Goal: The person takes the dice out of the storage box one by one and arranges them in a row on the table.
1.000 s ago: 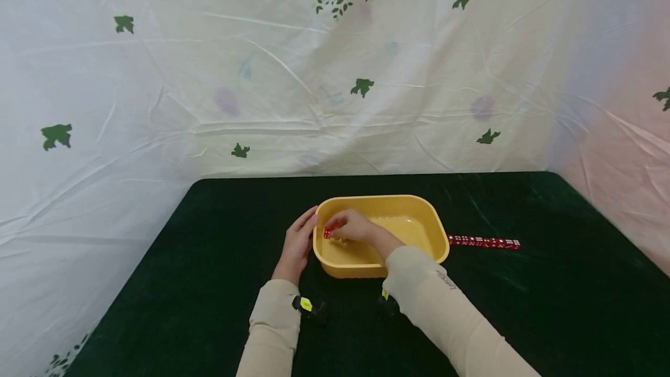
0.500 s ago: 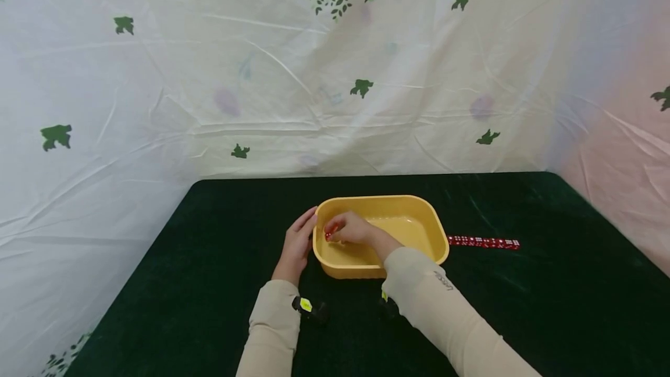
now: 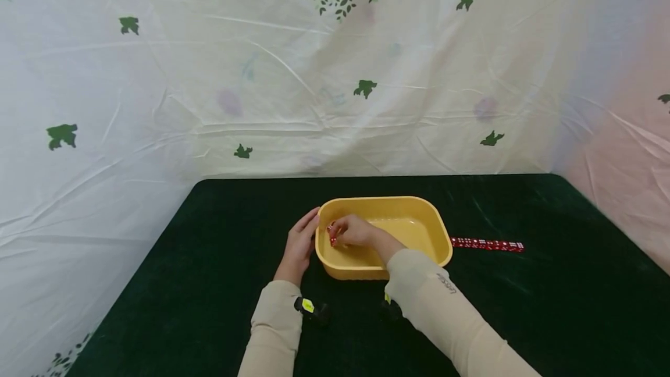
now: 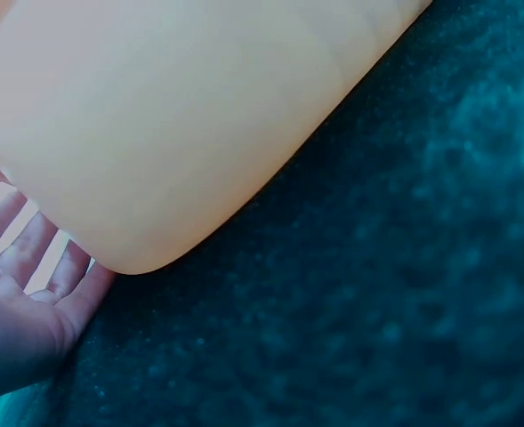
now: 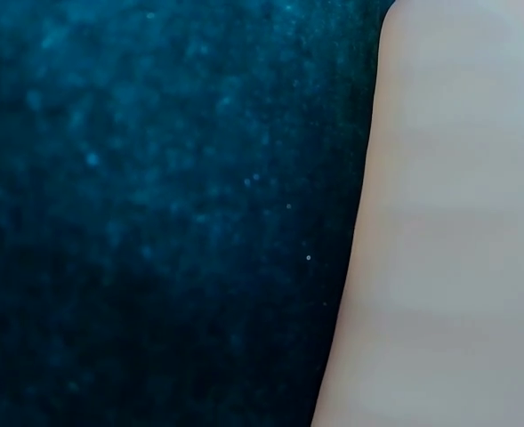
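A yellow plastic basin (image 3: pixel 361 274) stands on the dark green table. My left hand (image 3: pixel 299 246) lies along its left end, fingers extended against the outer wall; the left wrist view shows these fingers (image 4: pixel 28 249) spread beside the basin wall. Inside the basin, near its left end, my right hand (image 3: pixel 356 230) pinches small red dice (image 3: pixel 332 241) with white pips between curled fingertips. Those fingers partly hide the dice, so how many are held is unclear. The right wrist view shows only the basin's outside and the cloth, not the hand.
A straight row of red dice (image 3: pixel 487 244) extends rightward on the green cloth (image 3: pixel 209 284) from beside the basin's right end. Behind the table hangs a pale curtain (image 3: pixel 293 103) with leaf prints.
My right fingertips and the red dice have shifted slightly toward me within the basin, and the dice have turned a little. My left hand keeps its place on the basin.
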Demonstrator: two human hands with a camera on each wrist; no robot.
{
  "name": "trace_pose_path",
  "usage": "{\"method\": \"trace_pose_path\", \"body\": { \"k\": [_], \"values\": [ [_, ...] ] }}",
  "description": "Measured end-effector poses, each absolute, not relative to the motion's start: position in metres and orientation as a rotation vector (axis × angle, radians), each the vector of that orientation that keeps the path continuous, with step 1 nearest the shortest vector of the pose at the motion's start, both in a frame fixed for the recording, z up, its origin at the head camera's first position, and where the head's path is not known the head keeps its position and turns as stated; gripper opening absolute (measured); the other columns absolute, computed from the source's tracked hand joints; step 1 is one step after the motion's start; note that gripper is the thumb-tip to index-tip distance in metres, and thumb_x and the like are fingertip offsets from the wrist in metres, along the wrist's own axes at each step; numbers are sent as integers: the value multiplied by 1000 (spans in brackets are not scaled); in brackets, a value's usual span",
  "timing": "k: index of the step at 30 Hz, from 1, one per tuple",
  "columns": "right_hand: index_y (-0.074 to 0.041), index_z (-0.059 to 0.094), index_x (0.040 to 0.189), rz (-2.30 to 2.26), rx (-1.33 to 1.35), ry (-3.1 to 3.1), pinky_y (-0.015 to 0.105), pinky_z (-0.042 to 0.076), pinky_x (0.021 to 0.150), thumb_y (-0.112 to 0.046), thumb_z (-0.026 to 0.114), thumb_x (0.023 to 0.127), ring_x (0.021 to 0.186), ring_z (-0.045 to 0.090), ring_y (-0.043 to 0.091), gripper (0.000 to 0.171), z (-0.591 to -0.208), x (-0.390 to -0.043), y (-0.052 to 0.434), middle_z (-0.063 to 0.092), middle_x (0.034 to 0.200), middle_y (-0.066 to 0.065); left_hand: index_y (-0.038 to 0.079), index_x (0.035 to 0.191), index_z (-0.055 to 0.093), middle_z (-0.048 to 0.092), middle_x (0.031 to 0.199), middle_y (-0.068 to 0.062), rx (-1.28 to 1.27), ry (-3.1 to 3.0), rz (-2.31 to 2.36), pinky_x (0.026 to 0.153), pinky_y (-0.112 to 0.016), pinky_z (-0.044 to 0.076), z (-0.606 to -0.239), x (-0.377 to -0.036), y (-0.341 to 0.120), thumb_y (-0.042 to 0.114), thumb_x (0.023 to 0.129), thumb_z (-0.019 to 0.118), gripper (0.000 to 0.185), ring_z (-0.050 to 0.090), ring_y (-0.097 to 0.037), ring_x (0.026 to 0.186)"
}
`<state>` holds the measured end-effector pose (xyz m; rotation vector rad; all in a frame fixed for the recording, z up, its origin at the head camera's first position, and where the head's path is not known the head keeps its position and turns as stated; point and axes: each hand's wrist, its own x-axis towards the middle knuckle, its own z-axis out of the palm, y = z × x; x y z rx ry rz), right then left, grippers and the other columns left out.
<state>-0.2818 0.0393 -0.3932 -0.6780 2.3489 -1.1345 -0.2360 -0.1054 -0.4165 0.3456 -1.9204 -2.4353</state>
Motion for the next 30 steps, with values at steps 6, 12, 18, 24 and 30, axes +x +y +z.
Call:
{"method": "trace_pose_path", "body": {
  "k": [6,12,18,24,30],
  "values": [
    [-6,62,89,-1106,-682,2355,23,41,59,-1,63,75,69,47,19,14,-393,-280,41,52,82,5,23,119,52,44,123,2,362,-1937,-2426,87,-36,38,-419,-236,-105,41,81,54,42,42,-17,109],
    [-5,62,88,-1117,-689,2342,23,40,56,-1,61,76,65,47,18,13,-393,-280,41,53,81,5,25,119,51,44,123,4,358,-1947,-2410,88,-35,38,-421,-236,-105,43,80,55,43,42,-16,109],
    [-5,62,87,-1126,-662,2326,23,40,54,-1,61,76,61,46,19,12,-389,-281,41,54,79,5,23,120,51,43,124,2,340,-1949,-2402,89,-37,36,-419,-236,-105,41,82,54,42,41,-18,110],
    [-3,62,89,-1154,-657,2296,25,43,56,-2,61,77,63,48,20,13,-385,-282,45,54,81,6,21,120,51,42,125,0,334,-1946,-2408,88,-38,37,-417,-236,-105,39,83,53,42,41,-19,110],
    [-3,62,95,-1112,-696,2321,28,46,61,-4,60,78,67,51,22,17,-373,-281,52,55,81,6,21,119,52,44,124,1,353,-1936,-2411,87,-37,38,-418,-237,-105,38,83,54,40,42,-18,109]
  ]
}}
